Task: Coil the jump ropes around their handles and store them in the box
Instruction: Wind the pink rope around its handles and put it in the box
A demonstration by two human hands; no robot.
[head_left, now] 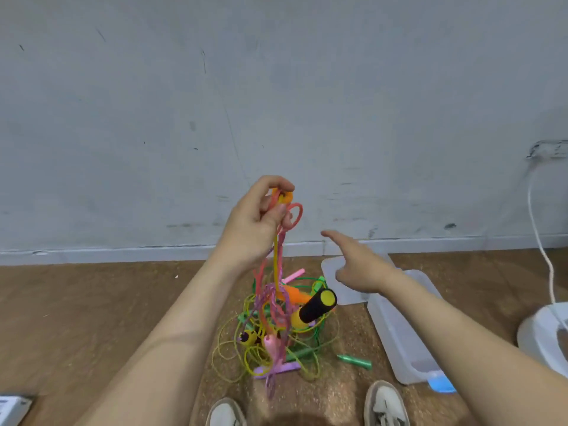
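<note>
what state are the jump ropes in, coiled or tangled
Tangled: the jump ropes lie in one loose heap, strands running up to the left hand that grips them; none wound round its handle.

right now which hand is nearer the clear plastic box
Right. The right hand hovers over the far end of the clear plastic box; the left hand is raised left of it, gripping tangled jump ropes.
</note>
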